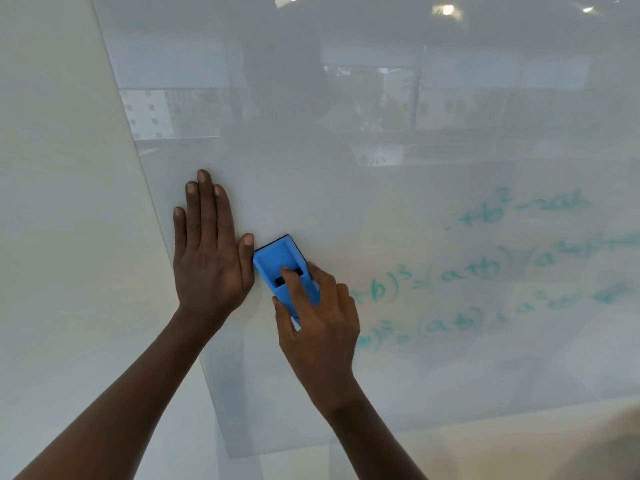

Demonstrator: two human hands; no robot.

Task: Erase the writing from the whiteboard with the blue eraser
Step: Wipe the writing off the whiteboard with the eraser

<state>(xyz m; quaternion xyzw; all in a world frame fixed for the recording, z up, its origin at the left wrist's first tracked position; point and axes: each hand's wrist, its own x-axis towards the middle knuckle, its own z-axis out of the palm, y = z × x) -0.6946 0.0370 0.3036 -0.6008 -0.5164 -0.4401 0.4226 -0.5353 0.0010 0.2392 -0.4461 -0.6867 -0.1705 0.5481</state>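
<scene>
Two hands work the whiteboard [381, 168]: left hand [211, 258] flat near its left edge, fingers spread, bracing; right hand [318, 320] fingers pinching the eraser [277, 261] against it, beside remaining writing [485, 268].

blue eraser [277, 263], teal writing [485, 268], glossy white whiteboard [311, 188]

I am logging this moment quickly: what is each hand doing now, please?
Left hand: open, flat on the whiteboard, holding nothing.
Right hand: closed on the blue eraser, pressed to the board.
</scene>
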